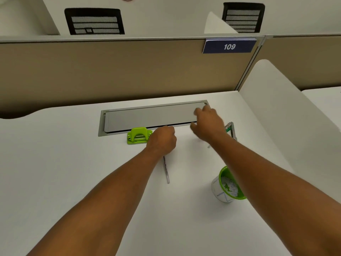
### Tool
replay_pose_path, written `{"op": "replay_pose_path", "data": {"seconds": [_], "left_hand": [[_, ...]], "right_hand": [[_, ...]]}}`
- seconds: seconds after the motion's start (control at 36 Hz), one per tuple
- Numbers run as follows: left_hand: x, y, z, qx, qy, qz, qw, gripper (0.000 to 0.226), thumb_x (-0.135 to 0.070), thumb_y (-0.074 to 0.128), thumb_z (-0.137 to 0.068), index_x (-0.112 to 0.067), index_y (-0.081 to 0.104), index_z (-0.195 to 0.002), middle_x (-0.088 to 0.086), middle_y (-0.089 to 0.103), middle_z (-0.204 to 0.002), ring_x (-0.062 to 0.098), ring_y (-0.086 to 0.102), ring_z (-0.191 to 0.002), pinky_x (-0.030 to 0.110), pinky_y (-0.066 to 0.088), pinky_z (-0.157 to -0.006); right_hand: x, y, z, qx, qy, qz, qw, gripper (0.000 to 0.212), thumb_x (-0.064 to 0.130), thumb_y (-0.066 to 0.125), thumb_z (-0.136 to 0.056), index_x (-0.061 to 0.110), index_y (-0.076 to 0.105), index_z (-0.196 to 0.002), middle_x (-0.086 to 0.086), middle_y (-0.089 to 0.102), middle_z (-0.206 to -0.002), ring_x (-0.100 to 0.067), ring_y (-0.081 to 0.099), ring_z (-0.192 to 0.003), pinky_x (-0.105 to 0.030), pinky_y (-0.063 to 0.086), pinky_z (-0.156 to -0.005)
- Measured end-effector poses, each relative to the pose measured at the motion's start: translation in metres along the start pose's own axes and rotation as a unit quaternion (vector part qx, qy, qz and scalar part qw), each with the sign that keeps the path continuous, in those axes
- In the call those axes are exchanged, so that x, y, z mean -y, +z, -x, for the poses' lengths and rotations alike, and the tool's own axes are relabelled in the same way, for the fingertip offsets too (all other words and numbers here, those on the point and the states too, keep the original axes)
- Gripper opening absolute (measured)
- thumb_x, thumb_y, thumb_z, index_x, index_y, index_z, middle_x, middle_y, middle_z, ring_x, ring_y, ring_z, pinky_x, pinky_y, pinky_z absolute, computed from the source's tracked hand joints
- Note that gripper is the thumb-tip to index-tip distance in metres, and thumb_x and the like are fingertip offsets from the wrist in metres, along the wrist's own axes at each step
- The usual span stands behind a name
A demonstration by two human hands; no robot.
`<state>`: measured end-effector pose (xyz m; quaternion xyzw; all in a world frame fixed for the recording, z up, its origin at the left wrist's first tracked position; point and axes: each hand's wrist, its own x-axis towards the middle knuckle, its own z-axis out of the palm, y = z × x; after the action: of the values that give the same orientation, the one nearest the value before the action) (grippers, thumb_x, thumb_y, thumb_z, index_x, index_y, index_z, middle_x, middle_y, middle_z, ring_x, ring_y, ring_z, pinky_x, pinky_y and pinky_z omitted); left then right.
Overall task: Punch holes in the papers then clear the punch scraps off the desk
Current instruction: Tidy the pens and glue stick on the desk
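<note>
The green hole punch (139,135) sits upright on the white desk (55,172), its back edge against the front lip of the grey cable-tray lid (153,116) set into the desktop; no papers can be made out clearly, though a thin grey strip (166,170) running toward the viewer from under the left hand may be the edge of a sheet or a ruler, and I cannot tell which; the left hand (162,140) rests just right of the punch, fingers curled under in a loose fist, pressing down on or pinching the far end of that strip, though the grasp itself is hidden; the right hand (207,122) hovers over the right end of the tray lid with fingers spread and bent, holding nothing that shows, and it is slightly blurred; beyond its wrist lies a small metal-framed object (230,129) with green parts, too obscured to name; nearer the viewer, partly behind the right forearm, stands a green-rimmed cup (220,189) filled with white scraps, which suggests the clearing is well advanced; the main risk from here seems to be the right forearm, which passes just above the cup, so a drop or sweep back could tip it and scatter the scraps over the desk again; a careless push by the left hand could also nudge the punch into the slot along the tray lid.
</note>
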<state>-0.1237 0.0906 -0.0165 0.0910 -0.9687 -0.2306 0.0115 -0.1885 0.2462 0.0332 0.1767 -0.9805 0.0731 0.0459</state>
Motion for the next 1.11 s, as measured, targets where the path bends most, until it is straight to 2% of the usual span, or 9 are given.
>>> {"op": "replay_pose_path", "data": {"seconds": [0.17,0.28,0.36,0.42,0.56,0.69,0.81,0.92,1.11], "left_hand": [[0.009,-0.008,0.016,-0.015,-0.005,-0.038,0.999,0.022,-0.014,0.051,-0.09,-0.011,0.061,-0.109,0.012,0.066,-0.104,0.032,0.062,-0.094,0.038,0.051,-0.073],[0.021,-0.011,0.032,0.0,-0.02,-0.045,0.999,0.023,-0.012,0.052,-0.088,-0.01,0.06,-0.11,0.014,0.066,-0.103,0.035,0.063,-0.091,0.037,0.049,-0.069],[0.035,-0.009,0.045,0.035,-0.035,-0.072,0.996,0.023,-0.016,0.055,-0.088,-0.014,0.06,-0.109,0.011,0.067,-0.103,0.032,0.063,-0.092,0.037,0.053,-0.074],[0.044,-0.006,0.053,0.043,-0.044,-0.079,0.995,0.023,-0.019,0.055,-0.089,-0.017,0.062,-0.11,0.008,0.065,-0.106,0.028,0.061,-0.096,0.036,0.051,-0.077],[0.059,0.004,0.067,0.069,-0.002,-0.105,0.992,0.032,-0.027,0.051,-0.093,-0.019,0.057,-0.124,0.007,0.051,-0.123,0.025,0.048,-0.115,0.036,0.048,-0.086],[0.057,0.002,0.071,0.069,0.027,-0.133,0.988,0.036,-0.031,0.049,-0.093,-0.018,0.055,-0.126,0.006,0.049,-0.128,0.025,0.042,-0.122,0.039,0.047,-0.092],[0.044,-0.002,0.072,0.05,0.039,-0.098,0.993,0.034,-0.031,0.047,-0.095,-0.02,0.055,-0.126,0.002,0.05,-0.126,0.022,0.042,-0.124,0.038,0.046,-0.092],[0.028,-0.005,0.072,0.036,0.055,-0.081,0.995,0.034,-0.032,0.047,-0.095,-0.021,0.055,-0.126,0.001,0.052,-0.125,0.021,0.044,-0.122,0.039,0.047,-0.089],[0.003,-0.009,0.061,0.011,0.089,-0.092,0.992,0.036,-0.032,0.049,-0.094,-0.02,0.055,-0.127,0.001,0.054,-0.124,0.022,0.045,-0.119,0.039,0.048,-0.089]], "right_hand": [[0.059,0.038,0.029,0.172,0.001,-0.052,0.984,0.028,0.033,0.059,-0.087,0.01,0.064,-0.102,-0.012,0.068,-0.106,-0.031,0.064,-0.097,-0.029,0.042,-0.071],[0.075,0.066,0.052,0.224,0.008,-0.079,0.971,0.019,0.033,0.061,-0.086,0.014,0.058,-0.088,-0.011,0.07,-0.1,-0.029,0.064,-0.09,-0.028,0.04,-0.067],[0.082,0.079,0.063,0.21,0.028,-0.101,0.972,0.02,0.033,0.063,-0.085,0.014,0.055,-0.086,-0.009,0.069,-0.095,-0.022,0.054,-0.074,-0.028,0.039,-0.065],[0.085,0.083,0.066,0.195,0.04,-0.093,0.976,0.023,0.034,0.065,-0.085,0.013,0.058,-0.092,-0.008,0.067,-0.094,-0.02,0.051,-0.075,-0.028,0.039,-0.066],[0.087,0.08,0.065,0.212,0.046,-0.068,0.974,0.022,0.028,0.068,-0.085,0.014,0.05,-0.086,-0.008,0.066,-0.092,-0.02,0.051,-0.075,-0.027,0.039,-0.065],[0.052,0.033,0.046,0.178,0.105,-0.104,0.973,0.025,0.028,0.067,-0.083,0.011,0.051,-0.075,0.001,0.053,-0.063,-0.016,0.056,-0.064,-0.025,0.037,-0.052],[0.003,-0.013,0.031,0.115,0.18,-0.175,0.961,0.02,0.026,0.066,-0.083,0.006,0.065,-0.084,-0.007,0.072,-0.074,-0.02,0.07,-0.066,-0.031,0.059,-0.067],[-0.041,-0.038,0.025,0.066,0.259,-0.214,0.94,0.022,0.029,0.071,-0.074,0.009,0.069,-0.084,-0.006,0.073,-0.077,-0.022,0.071,-0.067,-0.032,0.06,-0.068],[-0.087,-0.026,0.023,0.067,0.332,-0.24,0.91,0.018,0.023,0.073,-0.079,0.006,0.072,-0.083,-0.007,0.073,-0.073,-0.018,0.07,-0.061,-0.031,0.06,-0.066]]}}
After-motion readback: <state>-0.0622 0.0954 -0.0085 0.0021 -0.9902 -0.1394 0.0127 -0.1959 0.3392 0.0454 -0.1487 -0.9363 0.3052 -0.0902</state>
